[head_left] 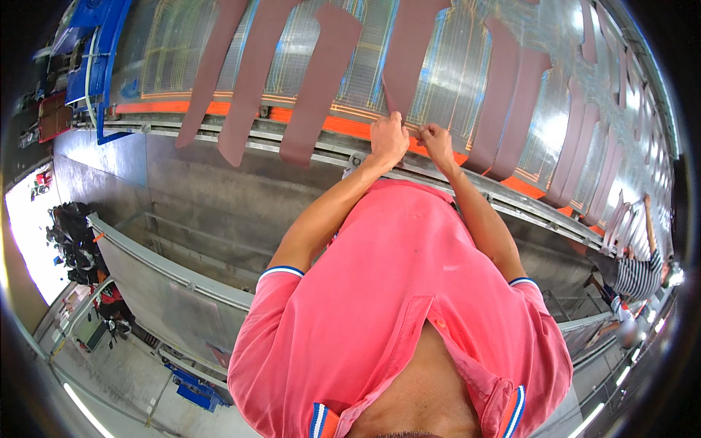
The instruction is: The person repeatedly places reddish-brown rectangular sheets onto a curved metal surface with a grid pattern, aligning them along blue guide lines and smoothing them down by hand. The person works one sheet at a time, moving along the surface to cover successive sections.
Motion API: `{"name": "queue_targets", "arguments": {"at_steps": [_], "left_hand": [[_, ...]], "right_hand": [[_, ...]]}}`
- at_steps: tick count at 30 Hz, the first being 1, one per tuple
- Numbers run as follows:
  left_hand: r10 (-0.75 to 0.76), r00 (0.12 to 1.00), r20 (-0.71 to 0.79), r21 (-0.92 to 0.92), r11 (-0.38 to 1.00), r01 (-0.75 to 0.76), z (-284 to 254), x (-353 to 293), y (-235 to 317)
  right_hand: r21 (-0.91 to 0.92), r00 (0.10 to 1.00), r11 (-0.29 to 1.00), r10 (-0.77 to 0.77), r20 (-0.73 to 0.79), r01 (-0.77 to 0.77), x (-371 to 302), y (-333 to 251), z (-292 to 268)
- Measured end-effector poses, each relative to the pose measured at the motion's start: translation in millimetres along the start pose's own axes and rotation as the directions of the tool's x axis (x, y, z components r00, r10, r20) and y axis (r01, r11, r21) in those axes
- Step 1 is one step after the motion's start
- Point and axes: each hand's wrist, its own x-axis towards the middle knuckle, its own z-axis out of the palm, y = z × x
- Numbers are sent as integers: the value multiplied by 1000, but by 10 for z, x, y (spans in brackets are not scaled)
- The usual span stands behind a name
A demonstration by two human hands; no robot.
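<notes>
Brown fabric panels lie in a row across a long shiny table point(453, 73) marked with coloured lines. Directly ahead of me is one brown fabric panel point(412, 55), its lower left edge lifted and folded. My left hand point(389, 139) is closed at the near end of this panel, and its fingers pinch the lifted corner. Just to the right, my right hand point(437, 144) is closed in a pinch above the table's orange edge strip. What its fingertips hold, if anything, is too small to make out.
More brown panels point(307, 109) hang over the table's near rail point(255, 142) at left; others point(507, 109) lie to the right. A blue metal frame point(98, 66) stands at the table's left end. Behind me runs another grey table point(168, 270). Another person in stripes point(637, 277) works far right.
</notes>
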Motion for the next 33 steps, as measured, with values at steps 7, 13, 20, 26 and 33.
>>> {"name": "queue_targets", "arguments": {"at_steps": [7,13,20,26,33], "left_hand": [[-2,1000,0,-29,1000,2,-13,-7,-25],[-7,1000,22,-30,1000,8,7,17,-38],[14,999,37,-48,999,-12,27,28,-48],[17,999,39,-58,998,-15,25,41,-55],[20,998,53,-51,999,-17,34,58,-46]], "right_hand": [[-35,997,997,72,7,-72,22,-100,-31],[-64,992,991,119,45,-116,54,-170,-59],[-36,984,984,177,24,-176,45,-234,-77],[-77,977,976,207,43,-204,73,-264,-80],[-40,975,975,219,40,-217,68,-278,-84]]}}
